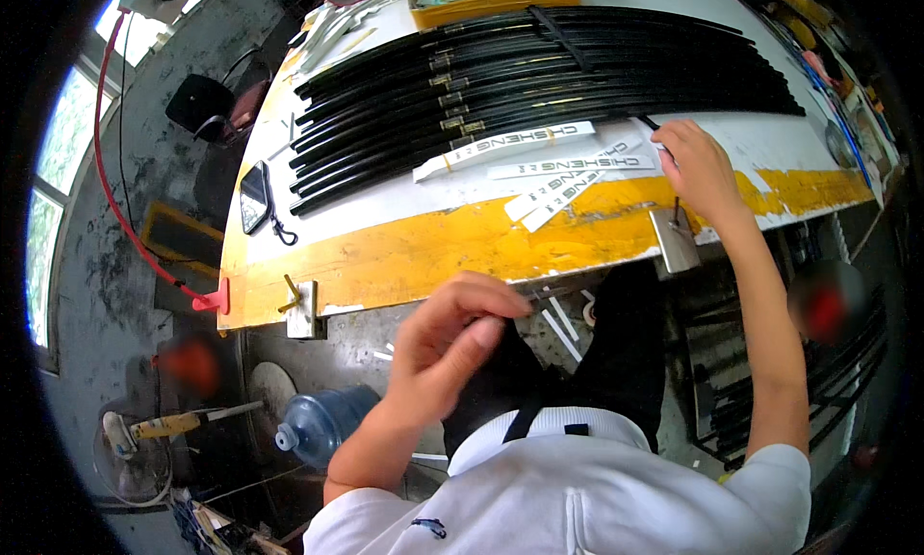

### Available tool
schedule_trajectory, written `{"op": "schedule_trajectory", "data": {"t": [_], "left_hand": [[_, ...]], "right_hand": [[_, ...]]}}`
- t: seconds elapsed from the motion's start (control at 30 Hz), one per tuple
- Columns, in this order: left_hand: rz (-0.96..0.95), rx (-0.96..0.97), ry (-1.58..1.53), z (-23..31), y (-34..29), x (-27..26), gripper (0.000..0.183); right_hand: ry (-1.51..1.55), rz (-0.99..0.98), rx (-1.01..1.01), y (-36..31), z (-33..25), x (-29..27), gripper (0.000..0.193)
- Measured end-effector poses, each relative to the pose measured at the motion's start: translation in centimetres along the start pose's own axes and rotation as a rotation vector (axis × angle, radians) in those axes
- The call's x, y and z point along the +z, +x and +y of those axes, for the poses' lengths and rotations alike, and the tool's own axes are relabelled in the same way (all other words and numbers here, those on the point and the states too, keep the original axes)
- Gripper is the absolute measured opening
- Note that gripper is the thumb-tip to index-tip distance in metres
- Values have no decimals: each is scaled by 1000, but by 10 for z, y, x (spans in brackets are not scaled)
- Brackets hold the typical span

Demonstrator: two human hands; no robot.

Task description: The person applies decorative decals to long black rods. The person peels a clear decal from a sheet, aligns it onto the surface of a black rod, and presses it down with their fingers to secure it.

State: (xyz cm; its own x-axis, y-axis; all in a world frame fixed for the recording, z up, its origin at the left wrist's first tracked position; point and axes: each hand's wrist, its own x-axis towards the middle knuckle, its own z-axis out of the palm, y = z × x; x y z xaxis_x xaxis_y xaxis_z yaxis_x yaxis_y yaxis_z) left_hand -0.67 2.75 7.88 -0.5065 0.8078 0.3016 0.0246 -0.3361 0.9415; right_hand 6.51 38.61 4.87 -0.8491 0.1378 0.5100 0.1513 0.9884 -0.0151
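as a person in a white shirt and dark trousers faces a workshop tabletop, white with a worn yellow band along its near edge, a row of long, glossy black rods stretches side by side across its surface. an open yellow-brown box sits beyond them at the far side, cloth-like items inside. on the floor at lower left is a translucent blue water jug. printed white strips lie on the tabletop just in front of the rods, several of them overlapping. the left hand, empty, hangs before the near edge, fingers half curled, a narrow gap between thumb and forefinger. the right hand reaches over the tabletop just right of the strips, its fingers drawn in narrowly. a smartphone with a dark cord lies left of the rods. a metal block sits at the near edge, below the right hand. at that hand's fingertips is a slim black object; whether it is gripped cannot be told.
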Motion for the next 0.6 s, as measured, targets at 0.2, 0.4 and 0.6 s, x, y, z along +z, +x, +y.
{"op": "schedule_trajectory", "data": {"t": [0.2, 0.4, 0.6], "left_hand": [[332, -81, 639, -19, -10, -69, 7], [255, -55, 806, -24, 3, -94, 10], [312, 68, 1052, -26, 28, -97, 14]], "right_hand": [[-58, -201, -65, 63, 13, 48, 29], [-165, -334, -66, 91, 10, 63, 35], [-11, -319, 42, 92, 18, 55, 35]]}}
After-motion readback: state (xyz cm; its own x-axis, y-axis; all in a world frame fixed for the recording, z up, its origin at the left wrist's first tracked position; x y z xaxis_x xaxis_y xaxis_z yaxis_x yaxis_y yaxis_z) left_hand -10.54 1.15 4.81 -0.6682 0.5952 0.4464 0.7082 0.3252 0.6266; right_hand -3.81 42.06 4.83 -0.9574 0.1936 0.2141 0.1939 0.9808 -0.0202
